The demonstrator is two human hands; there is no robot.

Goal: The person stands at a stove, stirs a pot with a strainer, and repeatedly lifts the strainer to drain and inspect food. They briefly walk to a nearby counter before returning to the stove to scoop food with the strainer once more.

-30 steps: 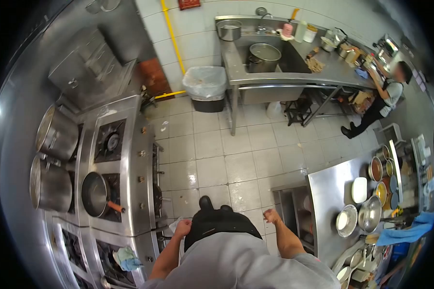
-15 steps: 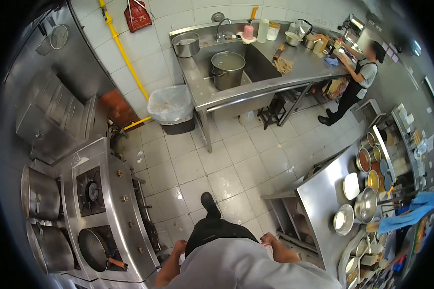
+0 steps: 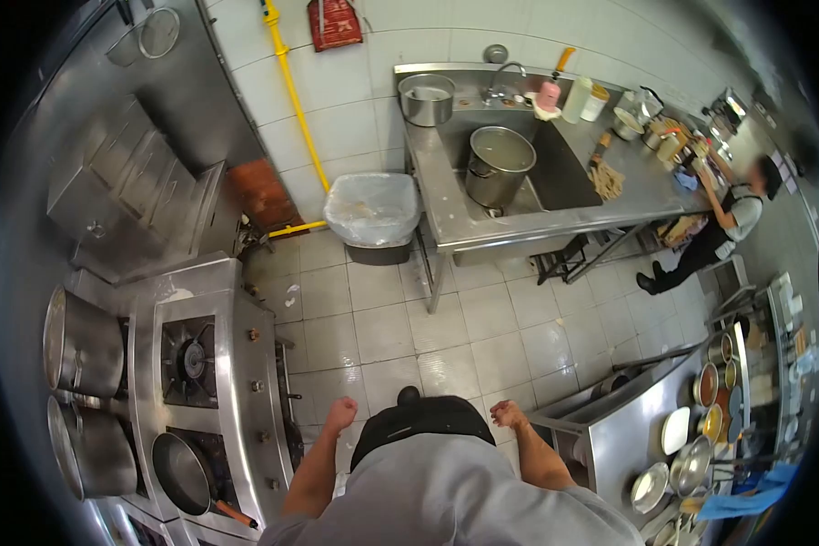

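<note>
My left hand [image 3: 341, 415] hangs in front of my body as a loose fist, with nothing visible in it. Nearest to it is the steel stove [image 3: 255, 400] on the left. On that stove, a frying pan [image 3: 180, 473] with an orange-brown handle rests on the front burner. My right hand [image 3: 509, 414] is held out on the other side with fingers curled in, and no object shows in it. It is close to the corner of the steel worktable [image 3: 623, 446], apart from it. Neither hand touches anything that I can see.
Ahead stands a steel sink counter [image 3: 464, 227] with a large pot [image 3: 500, 164] in its basin. A lined bin [image 3: 373, 209] is left of it. Another person [image 3: 733, 218] works at the counter's far right. Bowls [image 3: 692, 464] sit on the worktable. Tall pots [image 3: 86, 341] line the stove.
The view has shifted, so the sink and bin appear further right and lower. Both my hands have come up and forward of my body. The other person remains at the counter.
</note>
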